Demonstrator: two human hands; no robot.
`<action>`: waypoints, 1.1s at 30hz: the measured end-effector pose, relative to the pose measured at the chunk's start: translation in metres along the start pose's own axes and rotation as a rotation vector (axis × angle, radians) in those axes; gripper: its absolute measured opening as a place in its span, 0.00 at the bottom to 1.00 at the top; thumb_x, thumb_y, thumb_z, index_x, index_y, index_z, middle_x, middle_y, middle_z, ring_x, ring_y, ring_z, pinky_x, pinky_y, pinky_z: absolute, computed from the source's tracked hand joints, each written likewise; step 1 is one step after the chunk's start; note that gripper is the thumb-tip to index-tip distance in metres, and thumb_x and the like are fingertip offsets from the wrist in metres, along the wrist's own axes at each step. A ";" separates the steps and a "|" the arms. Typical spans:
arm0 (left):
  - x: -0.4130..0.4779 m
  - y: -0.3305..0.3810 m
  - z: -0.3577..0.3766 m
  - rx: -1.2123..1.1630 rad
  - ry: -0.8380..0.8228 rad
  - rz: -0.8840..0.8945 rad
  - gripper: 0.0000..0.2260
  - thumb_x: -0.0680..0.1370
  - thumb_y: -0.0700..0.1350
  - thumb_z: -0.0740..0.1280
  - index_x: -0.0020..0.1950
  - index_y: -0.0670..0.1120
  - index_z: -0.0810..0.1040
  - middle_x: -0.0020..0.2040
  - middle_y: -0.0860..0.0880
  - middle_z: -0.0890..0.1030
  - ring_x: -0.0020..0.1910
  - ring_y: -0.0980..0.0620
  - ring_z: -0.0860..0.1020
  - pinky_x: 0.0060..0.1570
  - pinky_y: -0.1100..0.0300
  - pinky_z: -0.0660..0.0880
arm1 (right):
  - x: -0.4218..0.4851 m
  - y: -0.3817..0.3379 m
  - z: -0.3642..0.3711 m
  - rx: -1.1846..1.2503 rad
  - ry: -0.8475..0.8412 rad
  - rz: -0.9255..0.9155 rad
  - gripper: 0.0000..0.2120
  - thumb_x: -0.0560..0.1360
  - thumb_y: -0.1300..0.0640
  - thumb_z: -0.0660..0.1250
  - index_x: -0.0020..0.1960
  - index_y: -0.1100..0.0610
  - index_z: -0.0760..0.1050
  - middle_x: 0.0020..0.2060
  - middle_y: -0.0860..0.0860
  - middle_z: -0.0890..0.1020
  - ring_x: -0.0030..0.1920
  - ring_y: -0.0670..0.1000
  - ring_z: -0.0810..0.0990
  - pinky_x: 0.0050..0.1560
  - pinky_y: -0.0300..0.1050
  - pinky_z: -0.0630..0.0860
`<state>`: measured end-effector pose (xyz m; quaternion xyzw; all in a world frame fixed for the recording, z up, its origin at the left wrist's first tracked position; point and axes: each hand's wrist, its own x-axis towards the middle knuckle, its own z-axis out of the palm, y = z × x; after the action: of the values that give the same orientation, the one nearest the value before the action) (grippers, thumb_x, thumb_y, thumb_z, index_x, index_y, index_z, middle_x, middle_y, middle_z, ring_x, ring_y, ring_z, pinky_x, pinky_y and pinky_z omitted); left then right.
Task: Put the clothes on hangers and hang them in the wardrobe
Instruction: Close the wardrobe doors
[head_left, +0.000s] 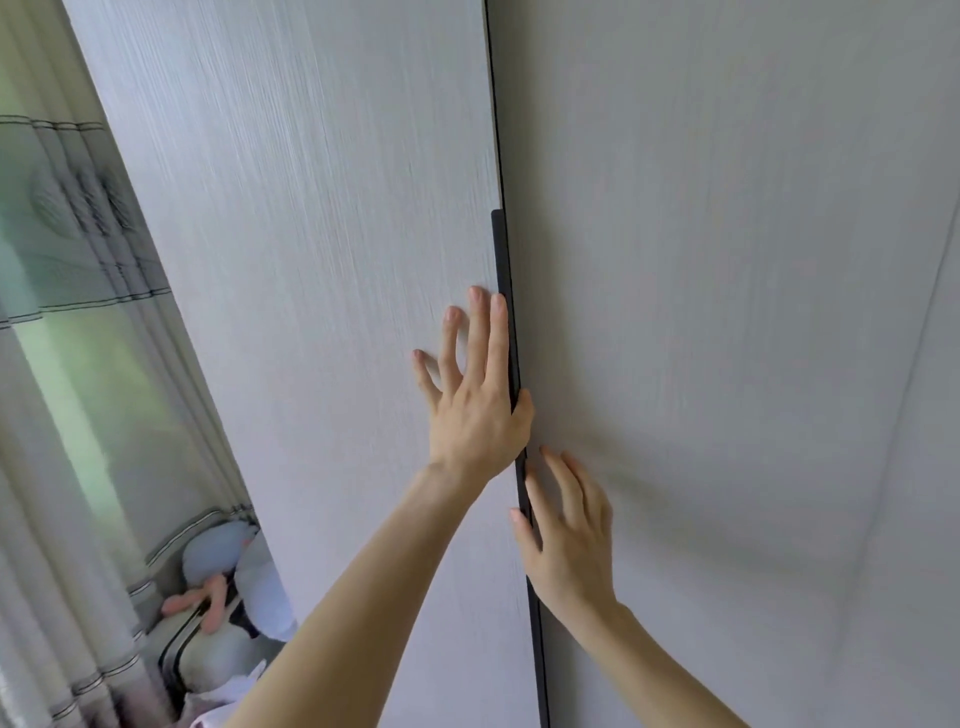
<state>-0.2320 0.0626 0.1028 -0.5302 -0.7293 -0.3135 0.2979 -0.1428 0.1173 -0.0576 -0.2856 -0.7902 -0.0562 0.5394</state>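
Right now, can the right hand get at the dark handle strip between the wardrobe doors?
Probably yes: the right hand lies just beside the handle strip, thumb at its edge, nothing between. The left hand sits higher up, leaving that lower stretch free.

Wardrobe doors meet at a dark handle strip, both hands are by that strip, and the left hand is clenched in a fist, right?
No. The head view shows the left hand open, not clenched, its fingers spread straight on the left door. The rest holds: that door meets the right door at the dark handle strip, with the right hand beside it.
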 end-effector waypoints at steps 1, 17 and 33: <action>0.001 -0.001 0.003 0.011 0.002 0.004 0.47 0.76 0.46 0.64 0.76 0.55 0.25 0.77 0.57 0.27 0.79 0.48 0.33 0.72 0.28 0.45 | 0.002 0.002 0.002 -0.006 0.007 -0.014 0.22 0.76 0.52 0.69 0.68 0.57 0.76 0.72 0.54 0.71 0.72 0.57 0.68 0.70 0.53 0.64; 0.018 -0.028 0.058 0.128 0.174 0.114 0.35 0.83 0.61 0.52 0.80 0.51 0.33 0.81 0.50 0.40 0.80 0.44 0.39 0.73 0.30 0.42 | 0.013 0.030 0.027 -0.101 0.139 -0.132 0.19 0.77 0.49 0.70 0.66 0.54 0.79 0.70 0.52 0.74 0.71 0.56 0.71 0.67 0.54 0.70; -0.015 -0.094 0.110 0.339 0.431 0.332 0.27 0.82 0.54 0.48 0.81 0.50 0.56 0.82 0.49 0.53 0.80 0.47 0.55 0.76 0.42 0.47 | -0.007 0.066 0.077 -0.332 0.144 -0.325 0.30 0.81 0.44 0.51 0.80 0.55 0.56 0.80 0.51 0.54 0.80 0.53 0.53 0.76 0.59 0.48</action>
<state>-0.3296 0.1160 0.0091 -0.5063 -0.5946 -0.2398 0.5767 -0.1703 0.1995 -0.1101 -0.2349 -0.7653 -0.2916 0.5236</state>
